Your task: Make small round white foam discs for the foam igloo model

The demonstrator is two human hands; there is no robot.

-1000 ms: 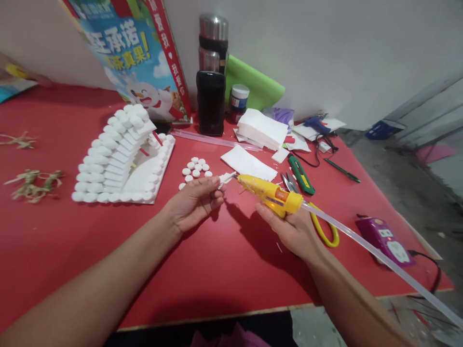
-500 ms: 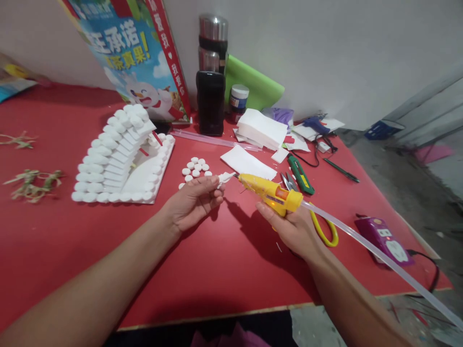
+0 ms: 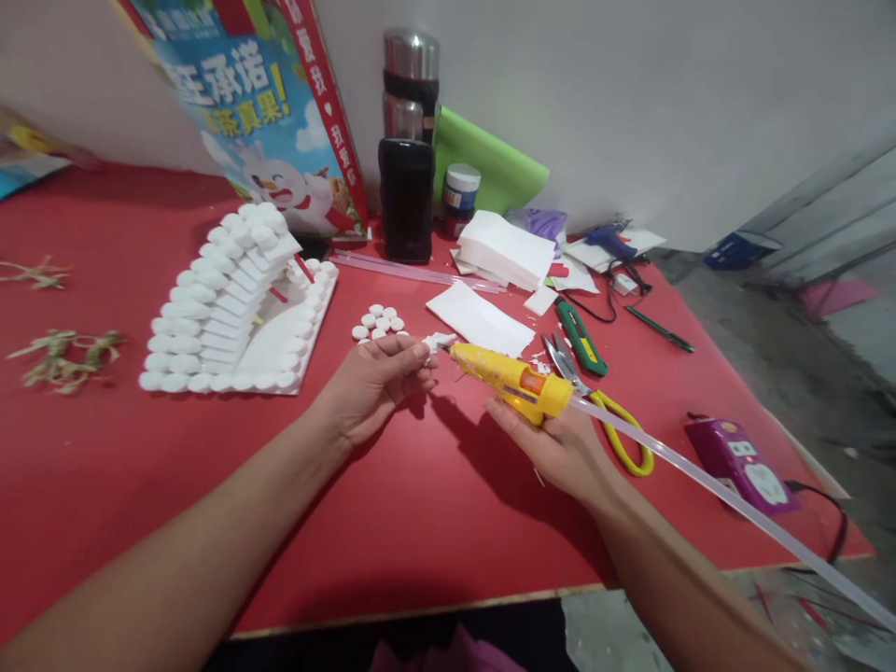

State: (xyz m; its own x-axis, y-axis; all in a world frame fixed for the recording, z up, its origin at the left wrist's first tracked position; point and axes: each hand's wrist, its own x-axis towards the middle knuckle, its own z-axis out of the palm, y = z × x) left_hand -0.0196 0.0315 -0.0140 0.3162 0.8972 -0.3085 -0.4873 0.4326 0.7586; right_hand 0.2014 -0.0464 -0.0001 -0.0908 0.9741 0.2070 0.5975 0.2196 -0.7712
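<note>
Pinching a small white piece point(image 3: 440, 342) just off the front of a yellow glue gun point(image 3: 490, 367), the left hand point(image 3: 378, 385) holds a nearly closed grip. The right hand point(image 3: 560, 450) wraps around the gun.

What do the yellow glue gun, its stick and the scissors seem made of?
Glue gun: probably hard plastic, slightly glossy, moulded-looking body.
Glue stick: likely hot-melt adhesive, smooth and translucent, pale with bright highlights.
Scissors: blades look metallic, grey with a sheen; yellow handle, evenly coloured, could be plastic or coated metal.
</note>
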